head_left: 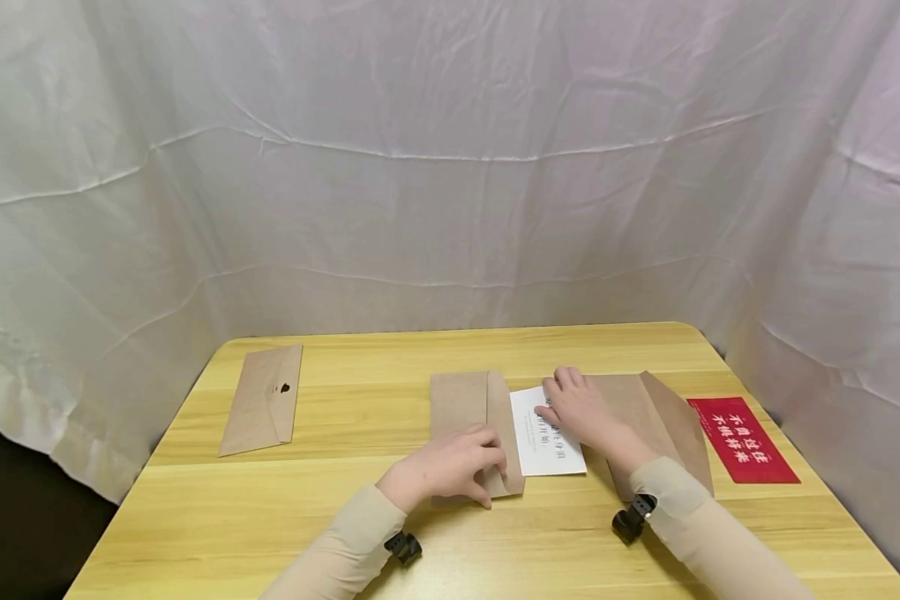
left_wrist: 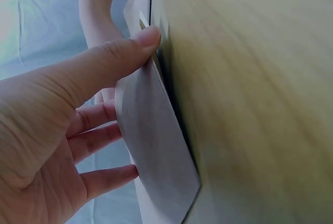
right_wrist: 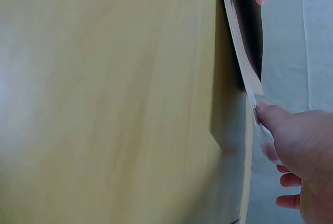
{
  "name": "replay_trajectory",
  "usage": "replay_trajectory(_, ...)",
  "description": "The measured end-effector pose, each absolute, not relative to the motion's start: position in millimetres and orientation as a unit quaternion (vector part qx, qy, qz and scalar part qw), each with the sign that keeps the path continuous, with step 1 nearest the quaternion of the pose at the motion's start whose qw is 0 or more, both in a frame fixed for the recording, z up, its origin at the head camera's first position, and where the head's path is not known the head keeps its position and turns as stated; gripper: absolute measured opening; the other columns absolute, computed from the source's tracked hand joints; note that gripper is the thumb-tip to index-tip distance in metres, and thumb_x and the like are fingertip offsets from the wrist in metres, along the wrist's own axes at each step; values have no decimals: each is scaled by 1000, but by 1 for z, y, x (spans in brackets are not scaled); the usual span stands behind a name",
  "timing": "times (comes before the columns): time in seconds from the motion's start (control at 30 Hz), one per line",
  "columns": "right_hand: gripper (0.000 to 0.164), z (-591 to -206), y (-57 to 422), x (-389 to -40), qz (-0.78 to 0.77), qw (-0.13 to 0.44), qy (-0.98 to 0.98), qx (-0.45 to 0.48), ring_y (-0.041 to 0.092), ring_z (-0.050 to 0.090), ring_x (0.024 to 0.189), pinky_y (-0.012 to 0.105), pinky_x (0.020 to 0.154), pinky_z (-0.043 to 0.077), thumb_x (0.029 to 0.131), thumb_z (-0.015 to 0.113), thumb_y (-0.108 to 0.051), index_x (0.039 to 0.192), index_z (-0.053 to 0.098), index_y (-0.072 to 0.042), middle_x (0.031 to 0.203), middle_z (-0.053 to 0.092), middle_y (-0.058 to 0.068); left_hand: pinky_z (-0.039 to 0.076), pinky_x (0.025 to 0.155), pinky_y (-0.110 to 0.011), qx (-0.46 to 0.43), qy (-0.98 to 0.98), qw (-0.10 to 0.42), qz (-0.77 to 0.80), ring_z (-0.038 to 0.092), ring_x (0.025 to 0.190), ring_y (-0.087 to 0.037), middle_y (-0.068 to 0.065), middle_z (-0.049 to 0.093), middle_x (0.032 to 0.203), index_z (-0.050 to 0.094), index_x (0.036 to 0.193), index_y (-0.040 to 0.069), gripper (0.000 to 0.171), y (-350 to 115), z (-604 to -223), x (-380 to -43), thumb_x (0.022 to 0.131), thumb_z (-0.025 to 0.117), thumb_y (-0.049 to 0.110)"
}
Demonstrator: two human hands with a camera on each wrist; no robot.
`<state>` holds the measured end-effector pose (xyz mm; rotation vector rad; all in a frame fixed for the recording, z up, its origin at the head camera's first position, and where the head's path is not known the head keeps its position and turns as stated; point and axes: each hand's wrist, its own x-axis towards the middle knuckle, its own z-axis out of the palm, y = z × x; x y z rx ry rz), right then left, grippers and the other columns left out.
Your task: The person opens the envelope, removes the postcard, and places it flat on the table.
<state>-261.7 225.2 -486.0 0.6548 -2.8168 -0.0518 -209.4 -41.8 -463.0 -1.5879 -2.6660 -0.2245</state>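
Note:
Near the middle of the table, my left hand holds a brown paper envelope at its near edge. The thumb is on that edge and the other fingers touch the flap. Just to the right, my right hand grips a white card printed with dark characters. Its left edge lies beside the envelope's flap; whether any of it is inside I cannot tell. In the right wrist view the thumb presses the card's face. Part of the card is hidden by the hand.
A second brown envelope with its flap spread lies under the right forearm. Beyond it is a red card with white characters. A closed brown envelope with a small dark mark lies at the far left. White curtains surround the table.

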Motion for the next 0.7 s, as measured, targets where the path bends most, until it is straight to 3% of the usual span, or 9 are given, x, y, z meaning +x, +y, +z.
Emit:
replay_trajectory(0.23, 44, -485, 237, -259, -14, 129, -967, 221, 34, 46, 102, 46, 81, 44, 93, 63, -39, 113, 56, -1, 106, 46, 15, 43, 82, -12, -506, -855, -16, -108, 47, 95, -3, 10, 56, 110, 67, 104, 26, 41, -44, -463, -211, 70, 81, 46)
replay_trajectory(0.7, 46, -489, 254, -259, 8, 106, -974, 200, 36, 43, 106, 52, 89, 41, 93, 63, -38, 117, 55, 0, 109, 46, 16, 42, 78, -12, -494, -861, -52, -108, 46, 93, -1, 12, 56, 110, 68, 103, 29, 38, -44, -465, -214, 71, 82, 45)
